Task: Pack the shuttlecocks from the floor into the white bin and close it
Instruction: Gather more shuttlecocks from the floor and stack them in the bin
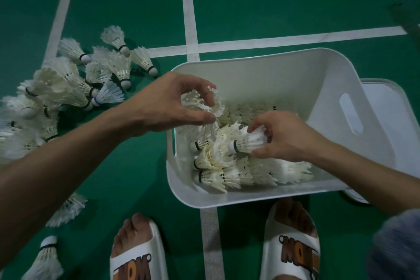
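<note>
Both hands are over the white bin (250,57). The left hand (168,102) hangs above the bin's left rim, its fingers (200,86) curled and pinching a bunch of shuttlecocks (204,107) by the feathers. The right hand (286,136), lower and inside the bin, pinches a single shuttlecock (247,141) that lies flat with its cork pointing left. The floor pile (68,84) lies to the left, nearer the left hand. The lid (391,107) rests just right of the bin. The brown lettering on the slippers (136,263) is cut off, and I cannot read it with any certainty.
</note>
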Tool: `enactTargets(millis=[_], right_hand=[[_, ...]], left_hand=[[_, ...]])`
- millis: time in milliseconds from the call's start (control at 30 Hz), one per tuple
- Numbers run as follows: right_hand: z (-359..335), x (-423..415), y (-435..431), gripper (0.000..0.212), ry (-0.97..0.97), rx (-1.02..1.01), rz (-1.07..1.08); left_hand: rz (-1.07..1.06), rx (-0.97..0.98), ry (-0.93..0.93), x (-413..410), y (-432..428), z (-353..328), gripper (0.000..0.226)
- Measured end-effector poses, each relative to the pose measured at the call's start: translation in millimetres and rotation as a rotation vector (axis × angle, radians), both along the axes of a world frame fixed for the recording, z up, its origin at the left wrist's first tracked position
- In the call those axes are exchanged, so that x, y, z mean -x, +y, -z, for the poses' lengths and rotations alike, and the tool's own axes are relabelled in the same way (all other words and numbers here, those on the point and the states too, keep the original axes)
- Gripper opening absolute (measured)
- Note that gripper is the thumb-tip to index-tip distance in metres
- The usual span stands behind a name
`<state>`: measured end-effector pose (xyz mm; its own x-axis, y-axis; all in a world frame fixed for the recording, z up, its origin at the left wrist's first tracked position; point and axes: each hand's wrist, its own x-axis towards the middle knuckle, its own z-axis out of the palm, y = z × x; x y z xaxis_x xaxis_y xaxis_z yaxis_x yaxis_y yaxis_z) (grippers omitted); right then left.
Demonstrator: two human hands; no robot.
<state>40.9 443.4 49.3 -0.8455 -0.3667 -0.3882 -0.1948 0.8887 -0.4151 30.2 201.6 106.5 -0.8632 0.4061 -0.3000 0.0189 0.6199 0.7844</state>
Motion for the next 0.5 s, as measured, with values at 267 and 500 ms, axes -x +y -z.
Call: enactTargets(millis=[267, 500], right_hand=[[17, 2, -26, 0.071, -0.073, 0.008, -0.099], [6, 6, -15, 0.092, -0.138, 0.026, -0.115]], left_hand=[[0.014, -0.001, 0.004, 2, 0, 2, 0.024], [0.011, -0.003, -0.007, 2, -1, 1, 0.023]])
